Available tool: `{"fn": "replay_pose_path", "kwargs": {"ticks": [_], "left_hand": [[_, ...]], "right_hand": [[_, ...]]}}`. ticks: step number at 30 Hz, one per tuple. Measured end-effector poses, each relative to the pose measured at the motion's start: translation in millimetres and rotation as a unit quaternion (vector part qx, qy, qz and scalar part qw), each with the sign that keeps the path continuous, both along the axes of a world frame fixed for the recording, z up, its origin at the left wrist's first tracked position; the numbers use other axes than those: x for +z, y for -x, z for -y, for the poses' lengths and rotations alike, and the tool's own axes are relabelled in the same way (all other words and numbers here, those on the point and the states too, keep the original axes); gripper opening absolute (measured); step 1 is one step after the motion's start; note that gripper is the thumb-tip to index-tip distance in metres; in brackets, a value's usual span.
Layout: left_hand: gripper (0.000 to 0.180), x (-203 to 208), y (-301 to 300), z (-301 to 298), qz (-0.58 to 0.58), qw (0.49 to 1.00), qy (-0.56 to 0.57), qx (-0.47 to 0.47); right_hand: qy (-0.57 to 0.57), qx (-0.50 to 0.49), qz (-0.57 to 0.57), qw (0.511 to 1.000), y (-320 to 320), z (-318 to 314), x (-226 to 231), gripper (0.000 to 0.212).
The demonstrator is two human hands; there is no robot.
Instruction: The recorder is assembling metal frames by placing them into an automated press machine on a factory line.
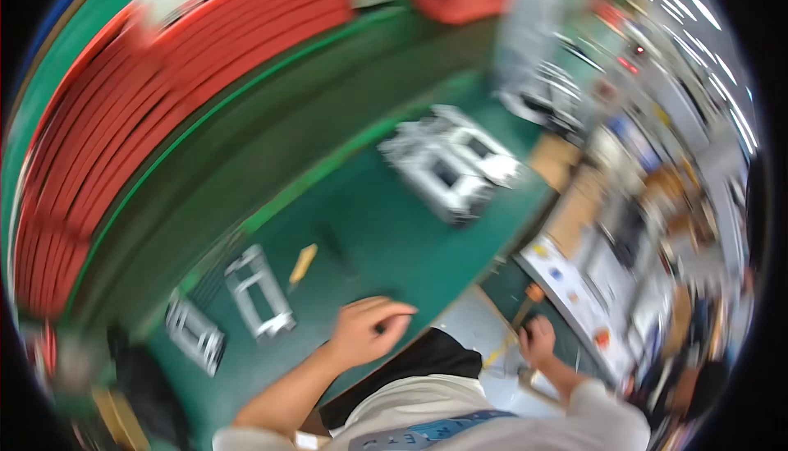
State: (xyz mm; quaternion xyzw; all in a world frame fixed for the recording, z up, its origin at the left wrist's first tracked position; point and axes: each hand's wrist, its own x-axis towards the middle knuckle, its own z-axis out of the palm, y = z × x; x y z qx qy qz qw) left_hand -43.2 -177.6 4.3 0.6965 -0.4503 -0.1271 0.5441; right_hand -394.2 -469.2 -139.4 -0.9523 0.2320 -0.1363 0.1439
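Note:
My left hand [367,333] is over the near edge of the green bench, fingers curled in and thumb forward. A small dark spot shows inside its curl; I cannot make out what it is. Off to the right, my right hand [538,341] is closed beside the bench's right end. Just past its fingers is a thin tool-like thing with an orange end [534,292]; blur hides whether the hand grips it. Two light grey rectangular frames, one [259,293] nearer the middle and another [195,333] farther left, lie on the bench, with a small yellow piece [303,263] beside them.
Larger grey-white housings [447,164] stand farther back on the green bench top [394,246]. Red stacked bins [205,49] line the far side. At the right is a white panel [574,311] with coloured spots, beside cluttered work tables. A black item [148,385] sits at the left end.

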Motion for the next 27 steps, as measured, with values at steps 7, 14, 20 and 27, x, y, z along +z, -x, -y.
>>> {"fn": "replay_pose_path", "kwargs": {"ticks": [7,14,20,27], "left_hand": [[0.008,-19.9,5.3,-3.8,0.012,0.994,0.113,-0.006],[0.010,-18.5,11.6,-18.8,-0.008,0.996,0.092,0.008],[0.012,-19.1,7.3,-10.6,-0.005,0.996,0.094,-0.003],[0.013,-27.7,8.8,-7.4,-0.003,0.995,0.101,0.003]], "right_hand": [[0.078,0.080,-0.031,0.993,9.9,5.9,-2.0,0.027],[0.196,0.184,0.021,0.963,2.2,8.2,0.5,0.025],[0.191,0.129,-0.012,0.973,22.9,12.6,-46.3,0.026],[0.192,0.137,0.000,0.972,15.5,3.3,-35.3,0.027]]}}
